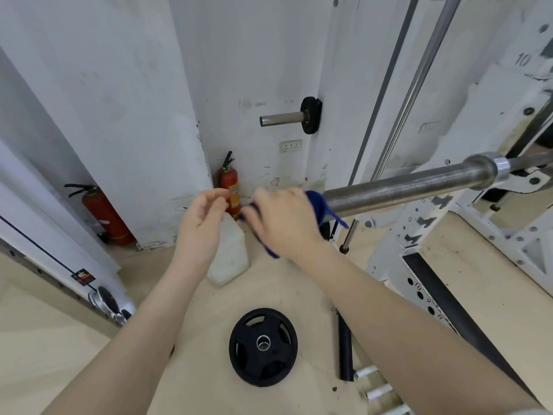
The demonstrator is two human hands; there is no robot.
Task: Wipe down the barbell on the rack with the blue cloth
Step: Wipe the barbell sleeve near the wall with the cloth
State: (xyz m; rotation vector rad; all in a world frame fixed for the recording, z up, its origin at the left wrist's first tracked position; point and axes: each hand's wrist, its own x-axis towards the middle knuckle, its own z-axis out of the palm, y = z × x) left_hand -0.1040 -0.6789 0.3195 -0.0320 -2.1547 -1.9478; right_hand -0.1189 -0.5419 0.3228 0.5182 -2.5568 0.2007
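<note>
The steel barbell (413, 185) lies across the white rack (425, 223) and its bare sleeve end points left towards the middle of the view. My right hand (284, 220) is closed around the blue cloth (317, 202), which is wrapped over the very end of the sleeve; cloth edges stick out above and below the hand. My left hand (203, 220) hovers just left of it, fingers curled and apart, holding nothing and touching neither cloth nor bar.
A black weight plate (263, 347) lies flat on the wooden floor below my arms. A white plastic jug (230, 259) and two red fire extinguishers (232, 187) (104, 214) stand by the wall. A plate peg (284, 118) juts from the wall above.
</note>
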